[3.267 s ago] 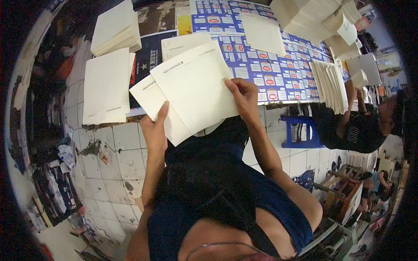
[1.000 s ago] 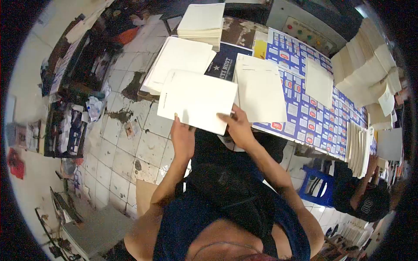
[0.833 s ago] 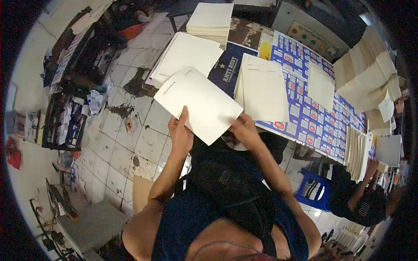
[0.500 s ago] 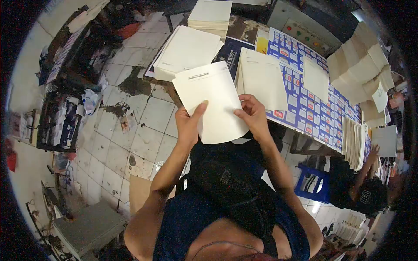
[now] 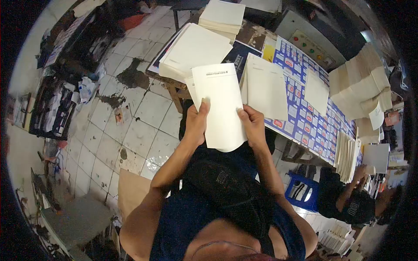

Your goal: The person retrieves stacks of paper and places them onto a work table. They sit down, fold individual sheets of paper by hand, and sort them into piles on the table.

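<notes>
Cream paper sheets (image 5: 223, 108) with a small printed heading at the top are bowed between my two hands, above my lap. My left hand (image 5: 198, 119) grips their left edge, thumb on the front. On the right edge my right hand (image 5: 253, 124) pinches them, its thumb also in front. A narrow strip of another sheet shows behind at the left. Just beyond lies a loose paper pile (image 5: 191, 50) at the table's left corner. Right of the held sheets rests another paper pile (image 5: 266, 89), with print along its top.
A taller paper stack (image 5: 222, 17) stands at the back of the table. Blue printed sheets (image 5: 298, 124) cover the table's right part, with a single cream sheet (image 5: 316, 91) and large stacks (image 5: 359, 80). A blue stool (image 5: 301, 191) and a co-worker (image 5: 348, 198) are at the right.
The sheets have turned from slanted to nearly upright and are bowed narrower, and both hands now hold opposite edges. The heading has come clearly into view. The camera view has shifted slightly.
</notes>
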Demonstrator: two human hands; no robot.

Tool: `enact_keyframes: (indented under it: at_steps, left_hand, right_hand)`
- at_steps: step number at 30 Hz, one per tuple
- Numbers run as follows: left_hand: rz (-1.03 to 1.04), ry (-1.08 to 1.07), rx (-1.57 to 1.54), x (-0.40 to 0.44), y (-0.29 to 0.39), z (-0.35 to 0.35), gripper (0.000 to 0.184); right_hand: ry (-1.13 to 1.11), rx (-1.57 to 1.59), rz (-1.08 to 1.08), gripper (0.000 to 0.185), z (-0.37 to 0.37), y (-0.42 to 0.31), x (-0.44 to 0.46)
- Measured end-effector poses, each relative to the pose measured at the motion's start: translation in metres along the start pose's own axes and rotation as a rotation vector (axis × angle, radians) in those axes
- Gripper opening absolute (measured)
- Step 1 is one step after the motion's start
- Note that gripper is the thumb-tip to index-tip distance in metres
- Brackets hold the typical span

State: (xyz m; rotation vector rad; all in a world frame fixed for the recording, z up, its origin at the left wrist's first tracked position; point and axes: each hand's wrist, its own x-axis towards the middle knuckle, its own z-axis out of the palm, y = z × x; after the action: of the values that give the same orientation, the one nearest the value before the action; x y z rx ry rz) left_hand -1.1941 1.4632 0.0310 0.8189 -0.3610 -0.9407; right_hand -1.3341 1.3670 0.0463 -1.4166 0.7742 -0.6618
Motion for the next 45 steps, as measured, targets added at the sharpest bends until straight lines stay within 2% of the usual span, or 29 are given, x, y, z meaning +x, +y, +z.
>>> enact_keyframes:
  at_steps: [2,5,14,17,20,23,26,27,29,30,31,32,34,36,40,41,45]
  left_hand:
    - [-0.005,-0.014,-0.008,0.001,0.001,0.005,0.056]
    - [-0.134,-0.082,0.051,0.004,-0.001,0.0,0.067]
    - [-0.204,-0.077,-0.199,-0.011,0.0,0.046,0.058]
    - [-0.276,-0.069,-0.229,-0.005,-0.011,0.055,0.051]
    - [-0.03,-0.02,0.281,0.003,-0.026,0.054,0.041]
    - [0.005,0.012,0.505,0.015,-0.038,0.06,0.027]
    - [-0.047,0.027,0.58,0.022,-0.043,0.076,0.019]
    - [-0.033,0.037,0.458,0.027,-0.049,0.079,0.016]
    - [-0.039,-0.021,0.52,0.037,-0.058,0.076,0.014]
    - [-0.045,-0.053,0.543,0.042,-0.061,0.076,0.014]
    - [-0.12,-0.024,0.355,0.046,-0.064,0.081,0.012]
    - [-0.104,0.029,0.357,0.051,-0.068,0.086,0.01]
    - [-0.14,-0.009,0.454,0.061,-0.074,0.08,0.01]
    - [-0.124,-0.016,0.437,0.07,-0.081,0.077,0.012]
    - [-0.117,0.005,0.326,0.09,-0.083,0.085,0.016]
    - [-0.12,-0.021,0.331,0.096,-0.081,0.087,0.018]
    - [-0.132,-0.069,0.342,0.121,-0.074,0.116,0.028]
  right_hand:
    - [-0.009,-0.018,-0.01,0.031,-0.003,0.0,0.003]
    - [-0.013,0.02,-0.014,0.033,-0.008,0.003,0.003]
    - [0.008,0.111,0.053,0.034,-0.04,0.015,-0.01]
    - [0.067,0.207,-0.008,0.033,-0.051,0.017,-0.012]
    - [0.231,0.209,-0.101,0.033,-0.061,0.01,-0.016]
    - [0.247,0.081,-0.149,0.034,-0.091,0.018,-0.014]
    - [0.293,0.142,-0.052,0.029,-0.113,0.014,-0.013]
    - [0.287,0.141,-0.028,0.026,-0.119,0.012,-0.011]
    - [0.281,0.128,0.028,0.022,-0.133,0.011,-0.008]
    - [0.315,0.09,-0.005,0.021,-0.139,0.013,-0.006]
    - [0.349,0.048,-0.036,0.021,-0.143,0.016,-0.003]
    - [0.382,0.004,-0.069,0.022,-0.145,0.017,-0.001]
    - [0.47,-0.076,-0.144,0.02,-0.147,0.006,0.001]
    - [0.546,-0.2,-0.207,0.019,-0.151,-0.001,0.005]
    - [0.616,-0.21,-0.244,0.018,-0.169,-0.009,0.019]
    - [0.613,-0.354,-0.302,0.017,-0.18,-0.014,0.023]
    - [0.786,-0.398,-0.455,0.017,-0.251,-0.017,0.06]
